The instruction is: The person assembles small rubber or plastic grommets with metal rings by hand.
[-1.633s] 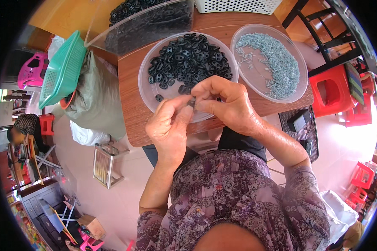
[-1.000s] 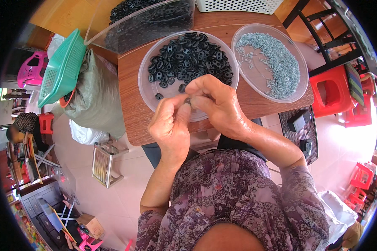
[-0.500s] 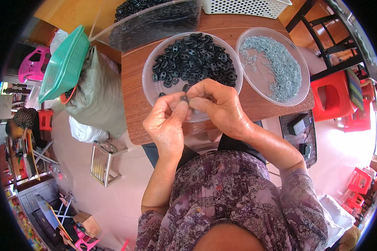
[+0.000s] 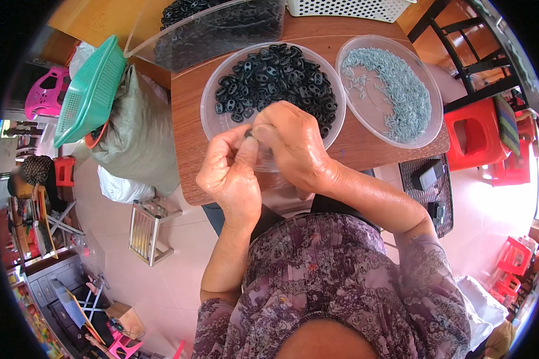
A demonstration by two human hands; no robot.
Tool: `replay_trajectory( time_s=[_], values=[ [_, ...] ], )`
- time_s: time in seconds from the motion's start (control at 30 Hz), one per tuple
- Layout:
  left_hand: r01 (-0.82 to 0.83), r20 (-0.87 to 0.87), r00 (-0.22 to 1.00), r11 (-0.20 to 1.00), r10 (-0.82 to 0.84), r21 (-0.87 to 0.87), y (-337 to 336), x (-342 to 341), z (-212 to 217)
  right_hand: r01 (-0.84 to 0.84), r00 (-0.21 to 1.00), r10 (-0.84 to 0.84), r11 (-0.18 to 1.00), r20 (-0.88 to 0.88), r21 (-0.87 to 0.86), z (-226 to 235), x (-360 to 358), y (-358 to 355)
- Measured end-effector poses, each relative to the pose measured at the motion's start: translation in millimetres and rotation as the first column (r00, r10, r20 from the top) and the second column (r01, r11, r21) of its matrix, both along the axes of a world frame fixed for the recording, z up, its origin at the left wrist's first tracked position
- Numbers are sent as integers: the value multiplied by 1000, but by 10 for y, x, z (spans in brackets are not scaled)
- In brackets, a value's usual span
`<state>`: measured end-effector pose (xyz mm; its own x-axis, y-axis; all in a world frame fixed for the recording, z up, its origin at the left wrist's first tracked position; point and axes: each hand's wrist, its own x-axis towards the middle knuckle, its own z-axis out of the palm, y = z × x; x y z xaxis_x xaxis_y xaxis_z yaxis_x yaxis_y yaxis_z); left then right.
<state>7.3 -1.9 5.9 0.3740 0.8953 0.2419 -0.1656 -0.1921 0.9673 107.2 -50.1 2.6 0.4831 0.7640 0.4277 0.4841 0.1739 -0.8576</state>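
Observation:
A small black plastic piece (image 4: 249, 134) is pinched between the thumb and forefinger of my left hand (image 4: 230, 170). My right hand (image 4: 299, 146) is closed against it, thumb and fingertips bent in. Whatever the right fingertips grip is hidden. Both hands hover over the near rim of a round clear tub (image 4: 226, 125). Black two-hole pieces (image 4: 275, 81) are heaped in its far part, and a few lie loose toward the near left. To the right, a second clear tub (image 4: 374, 105) holds many thin, pale blue-grey pin-like pieces (image 4: 410, 84).
Behind the tubs on the wooden table (image 4: 188, 131) stand a clear box (image 4: 221, 42) of black pieces and a white perforated basket (image 4: 341, 9). A green basket (image 4: 90, 90) sits by a grey-green sack (image 4: 141, 134) at left. Red stools (image 4: 473, 134) are at right.
Both hands have moved slightly left with the small black piece. My right hand has turned further over, bringing its knuckles up and hiding more of its fingertips.

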Motion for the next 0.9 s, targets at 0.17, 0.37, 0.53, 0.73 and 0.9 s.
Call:
replay_trajectory(
  time_s=[0.17, 0.37, 0.53, 0.73, 0.9],
  values=[
    [28, 13, 1000, 999, -29, 30, 81, 2, -7, -37, 992, 44, 997, 122, -62, 43, 66, 80],
    [75, 114, 992, 981, -56, -178, 193, -81, 45, -217, 975, 216, 976, 47, 8, 114, 232, 48],
    [-7, 129, 991, 971, 38, -240, 386, -301, 25, -78, 987, 91, 993, 133, -94, -39, 402, 63],
    [-95, 93, 988, 964, 122, -250, 382, -351, 32, -130, 778, 229, 970, 585, -207, -209, 181, 437],
    [-88, 103, 988, 962, 118, -260, 352, -368, 32, -150, 600, 368, 924, 710, -352, -256, 57, 674]
  ],
)
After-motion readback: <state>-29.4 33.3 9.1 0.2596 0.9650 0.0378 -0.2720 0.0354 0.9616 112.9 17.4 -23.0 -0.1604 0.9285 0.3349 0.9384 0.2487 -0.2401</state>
